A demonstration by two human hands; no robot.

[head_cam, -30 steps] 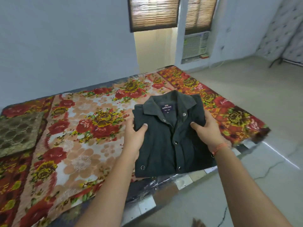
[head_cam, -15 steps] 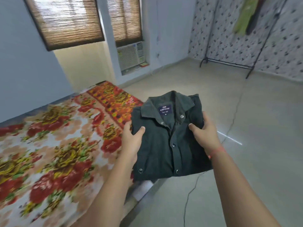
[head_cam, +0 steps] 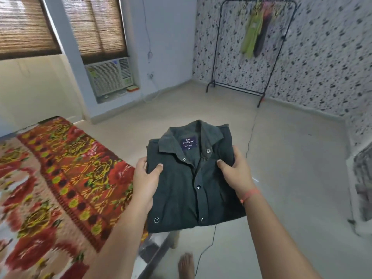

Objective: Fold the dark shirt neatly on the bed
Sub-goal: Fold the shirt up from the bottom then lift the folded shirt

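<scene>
The dark shirt (head_cam: 181, 190) is folded into a neat rectangle, collar and label facing up, buttons closed. I hold it in the air beyond the bed's edge, over the floor. My left hand (head_cam: 146, 180) grips its left edge, thumb on top and fingers underneath. My right hand (head_cam: 236, 174) grips its right edge the same way, with a red thread on the wrist. The bed (head_cam: 50, 178), under a red and yellow floral cover, lies to the left.
A black clothes rack (head_cam: 259, 47) with hanging garments stands at the far right wall. A window air conditioner (head_cam: 109, 76) sits low in the far wall. A thin cable (head_cam: 209, 244) runs across the tiled floor. My bare foot (head_cam: 186, 265) is below the shirt.
The folded shirt has been lifted off the bed and carried to the right, now over the floor. The view has turned right toward the clothes rack. Both hands keep their hold.
</scene>
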